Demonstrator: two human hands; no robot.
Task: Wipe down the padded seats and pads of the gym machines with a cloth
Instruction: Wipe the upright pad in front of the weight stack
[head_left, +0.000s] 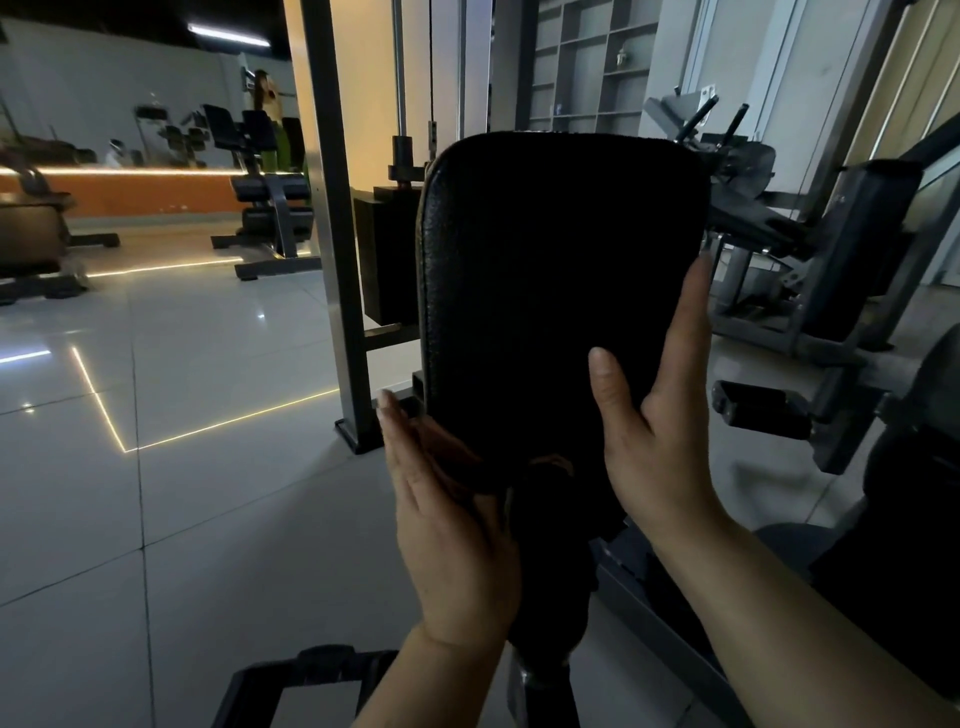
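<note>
The black back pad (561, 291) stood upright on its machine, filling the middle of the view, its grained cover catching light only along the left edge and top corner. Against the pad's lower left edge the left hand (447, 525) lay flat with fingers straight, pressing what looked like a dark cloth (457, 467) to the padding; the cloth was hard to separate from the black cover, so how much of it sat under the palm could not be told. The right hand (654, 415) was spread open on the pad's lower right edge, fingers wrapped round the side and thumb on the face, bracing and gripping nothing else. Below them a dark round piece (545, 561), perhaps a roller, hung near the pad's bottom edge.

Behind stood a steel upright (332, 218), a weight stack (384, 254) and pale floor tiles (156, 415).

The risk, as I judged it, was coverage: in such dim light, a dark cloth on a dark pad hides missed strips, especially near the top corners. A flat palm could also let the cloth slip and drop.
</note>
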